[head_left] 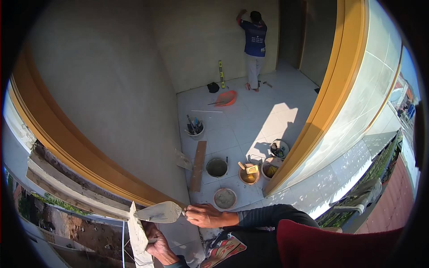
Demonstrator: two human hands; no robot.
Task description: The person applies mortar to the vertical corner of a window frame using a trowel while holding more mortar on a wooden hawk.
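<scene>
head; right hand grips trowel; left hand (partly hidden) holds board

Both hands bare here, no gloves on the left hand or the right hand. A dark, close-fitting long sleeve covers the right arm down to the wrist, a dark cuff shows at the left wrist, and there's a red garment below, with a patterned red-and-cream patch beside it.

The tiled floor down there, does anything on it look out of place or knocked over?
The orange plastic basin near the far wall sits tilted on the white tiled floor, a thin rod beside it. The round buckets stand upright; no spill shows.
</scene>
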